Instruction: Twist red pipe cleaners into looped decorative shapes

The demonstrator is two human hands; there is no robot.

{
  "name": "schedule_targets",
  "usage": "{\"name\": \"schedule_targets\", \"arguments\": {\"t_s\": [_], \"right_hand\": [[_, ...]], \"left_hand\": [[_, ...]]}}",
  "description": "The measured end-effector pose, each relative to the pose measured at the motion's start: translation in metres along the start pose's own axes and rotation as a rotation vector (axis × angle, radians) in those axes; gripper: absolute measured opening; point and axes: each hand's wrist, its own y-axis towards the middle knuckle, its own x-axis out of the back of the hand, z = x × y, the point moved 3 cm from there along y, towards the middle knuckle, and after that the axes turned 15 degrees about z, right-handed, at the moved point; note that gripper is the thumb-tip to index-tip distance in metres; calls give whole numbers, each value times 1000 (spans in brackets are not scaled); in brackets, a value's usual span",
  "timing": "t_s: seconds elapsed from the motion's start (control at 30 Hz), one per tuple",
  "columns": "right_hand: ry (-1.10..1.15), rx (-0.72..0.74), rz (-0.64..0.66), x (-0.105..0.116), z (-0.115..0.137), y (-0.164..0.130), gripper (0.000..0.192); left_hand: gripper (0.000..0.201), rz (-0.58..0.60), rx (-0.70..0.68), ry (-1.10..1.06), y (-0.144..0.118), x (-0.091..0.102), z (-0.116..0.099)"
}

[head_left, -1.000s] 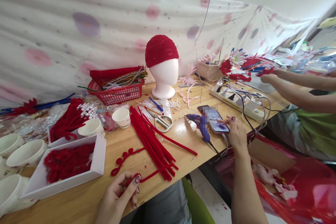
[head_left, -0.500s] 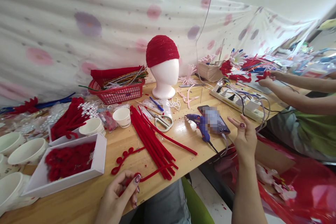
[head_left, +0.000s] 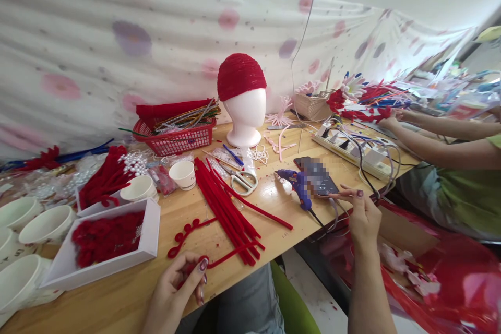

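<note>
My left hand [head_left: 174,287] is closed at the table's front edge, pinching a red pipe cleaner [head_left: 230,255] whose free end stretches right across a bundle of red pipe cleaners [head_left: 225,209]. Just beyond it lies a curled red piece [head_left: 182,237] with small loops. To the right, my right hand [head_left: 364,219] holds nothing, its fingers apart and reaching to the lower edge of a phone [head_left: 326,186]; whether a fingertip touches the screen I cannot tell. Beside the phone rests a blue glue gun [head_left: 300,190]. Scissors [head_left: 247,183] lie behind the bundle.
A white foam head [head_left: 246,115] with a red wrapped cap stands at the back. Left are a white box [head_left: 151,240] of red pieces, paper cups [head_left: 182,175] and a red basket [head_left: 183,141]. A power strip [head_left: 352,156] sits right, near a co-worker's hands [head_left: 391,120].
My right hand's fingers have moved left and down to the phone's edge, and the phone's blurred screen looks darker. My left hand keeps its pinch. The co-worker's hands have shifted slightly.
</note>
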Motion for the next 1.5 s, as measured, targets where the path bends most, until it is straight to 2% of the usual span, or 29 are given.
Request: {"name": "schedule_targets", "arguments": {"t_s": [0.07, 0.13, 0.37, 0.73, 0.9, 1.13, 1.3, 1.5], "right_hand": [[-22, 7, 54, -4, 0, 4, 56], [-62, 13, 34, -6, 1, 8, 58], [-142, -7, -229, 9, 1, 3, 64], [-124, -54, -184, 11, -3, 2, 55], [-115, -55, -299, 14, 6, -1, 52], [-151, -58, -319, 13, 13, 1, 49], [-165, -20, -210, 7, 13, 12, 51], [-124, 50, 53, 1, 5, 53, 64]], "left_hand": [[42, 0, -4, -1, 0, 0, 0], [42, 1, -2, -11, 0, 0, 0], [39, 31, -5, -1, 3, 4, 2], [36, 7, -28, 1, 1, 0, -3], [38, 15, -25, -13, 1, 1, -2], [43, 27, -5, -38, 0, 2, -4], [44, 17, -7, -15, 0, 4, -1], [47, 10, -10, -13, -4, 3, 0]]}}
